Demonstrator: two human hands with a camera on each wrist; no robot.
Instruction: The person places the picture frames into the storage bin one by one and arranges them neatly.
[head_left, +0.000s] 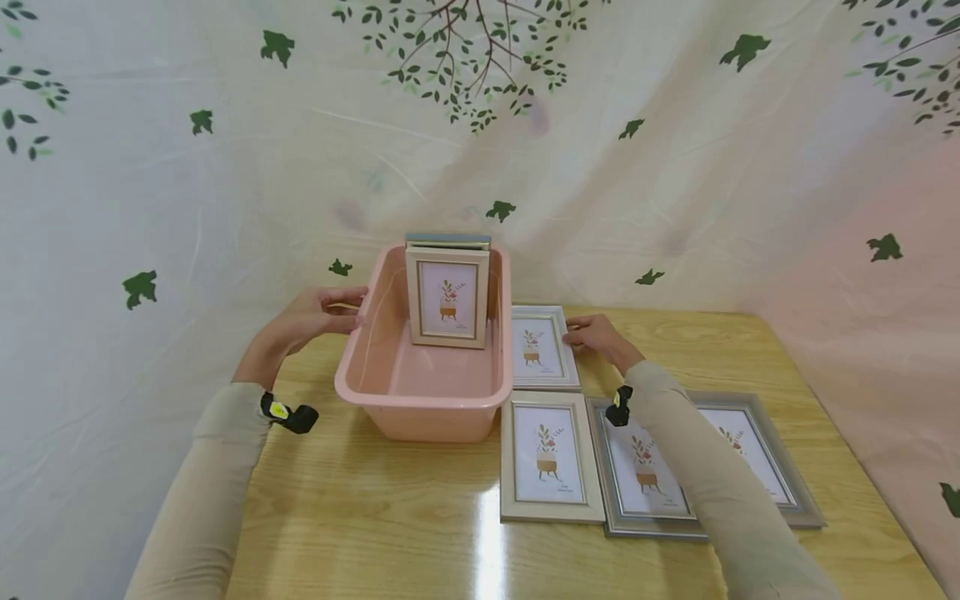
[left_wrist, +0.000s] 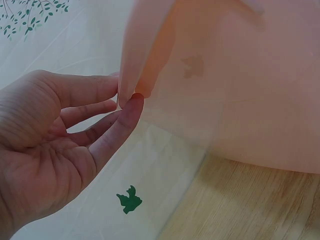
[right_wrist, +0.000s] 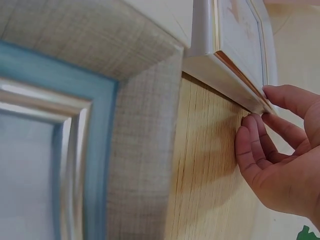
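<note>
A pink plastic basin (head_left: 420, 402) stands on the wooden table. My left hand (head_left: 311, 317) pinches its left rim; in the left wrist view, the thumb and fingers of that hand (left_wrist: 55, 130) meet at the rim's edge. Inside the basin, a cream picture frame (head_left: 448, 300) leans upright against the far end, with a blue-grey edged frame (head_left: 448, 239) behind it. To the basin's right lies a white picture frame (head_left: 536, 350). My right hand (head_left: 600, 337) pinches this frame's right edge between thumb and fingers, seen closely in the right wrist view (right_wrist: 285, 145).
Nearer the front, a cream picture frame (head_left: 550, 458) lies flat beside a grey picture frame (head_left: 645, 467). Another grey frame (head_left: 787, 483) lies further right, partly under my right forearm. A pale curtain (head_left: 300, 183) with leaf and bird prints hangs behind the table (head_left: 360, 517).
</note>
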